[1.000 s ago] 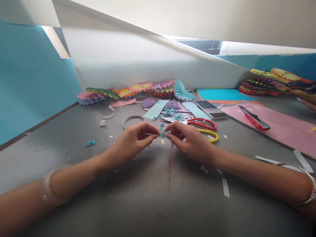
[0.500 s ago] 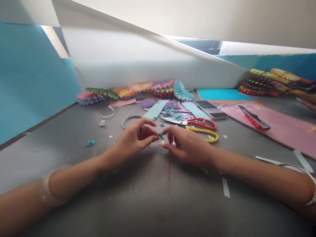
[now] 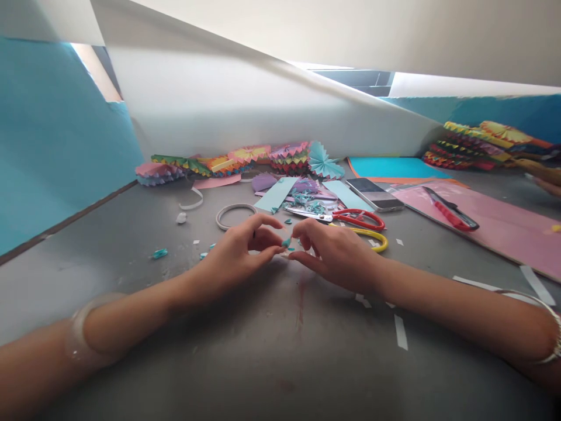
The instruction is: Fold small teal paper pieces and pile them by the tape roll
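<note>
Close to the middle of the view, a small teal paper scrap (image 3: pixel 286 242) is pinched at the fingertips of my left hand (image 3: pixel 243 248). My right hand (image 3: pixel 328 248) curves in from the other side, its thumb and index finger apart with the tips right beside the scrap. Whether the right fingertips touch it I cannot tell. Just beyond my hands lie scissors with red and yellow handles (image 3: pixel 359 219), blades pointing left. A pale ring-shaped roll (image 3: pixel 222 216) rests behind my left hand. Teal paper clippings (image 3: pixel 313 206) are heaped behind the scissors.
Folded paper fans (image 3: pixel 289 158) line the back of the grey table (image 3: pixel 263 362). A phone (image 3: pixel 377 196), pale blue strips (image 3: pixel 278 194), a pink sheet (image 3: pixel 495 228) and a red cutter (image 3: pixel 451 210) lie beyond my right arm. Another person's hand (image 3: pixel 546 184) shows at the right edge.
My right fingertips have drawn slightly away from the left ones and spread a little. The teal scrap stays at my left fingertips. Scissors and papers have not moved.
</note>
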The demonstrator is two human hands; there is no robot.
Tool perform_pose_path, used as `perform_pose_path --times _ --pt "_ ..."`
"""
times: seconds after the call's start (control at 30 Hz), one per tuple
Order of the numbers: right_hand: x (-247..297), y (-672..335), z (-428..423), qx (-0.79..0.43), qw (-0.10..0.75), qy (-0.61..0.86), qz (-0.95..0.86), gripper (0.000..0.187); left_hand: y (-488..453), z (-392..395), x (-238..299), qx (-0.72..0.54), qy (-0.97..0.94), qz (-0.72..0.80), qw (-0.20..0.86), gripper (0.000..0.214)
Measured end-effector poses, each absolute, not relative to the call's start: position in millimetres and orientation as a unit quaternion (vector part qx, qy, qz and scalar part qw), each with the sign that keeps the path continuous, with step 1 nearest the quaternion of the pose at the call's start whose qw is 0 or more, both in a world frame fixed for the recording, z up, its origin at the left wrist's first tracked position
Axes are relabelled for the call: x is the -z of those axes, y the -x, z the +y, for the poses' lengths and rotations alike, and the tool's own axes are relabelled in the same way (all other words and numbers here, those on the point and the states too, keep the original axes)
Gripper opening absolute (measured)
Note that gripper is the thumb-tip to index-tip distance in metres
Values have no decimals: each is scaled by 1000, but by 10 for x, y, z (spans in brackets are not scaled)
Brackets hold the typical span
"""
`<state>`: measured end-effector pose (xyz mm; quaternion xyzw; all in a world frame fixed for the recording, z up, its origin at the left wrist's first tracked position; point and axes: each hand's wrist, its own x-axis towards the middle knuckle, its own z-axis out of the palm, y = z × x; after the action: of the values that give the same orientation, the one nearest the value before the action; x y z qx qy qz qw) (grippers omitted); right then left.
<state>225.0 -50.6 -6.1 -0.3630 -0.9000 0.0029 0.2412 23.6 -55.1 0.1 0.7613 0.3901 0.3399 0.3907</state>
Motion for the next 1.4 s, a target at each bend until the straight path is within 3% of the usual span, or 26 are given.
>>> perform_pose_path --times 0.17,0.77,1.03,1.4 --pt "60 -2268 -510 35 258 303 -917 11 -217 -505 48 -345 -742 380 432 23" --pt "52 -2312 -477 17 246 276 -929 16 -206 -491 73 -284 -768 373 435 30" --pt "17 -2274 -516 -38 241 346 -906 17 -239 -520 -11 -332 -786 423 305 29" --pt "40 -2219 -523 29 173 348 -921 22 -204 -540 38 -316 -818 415 240 26"
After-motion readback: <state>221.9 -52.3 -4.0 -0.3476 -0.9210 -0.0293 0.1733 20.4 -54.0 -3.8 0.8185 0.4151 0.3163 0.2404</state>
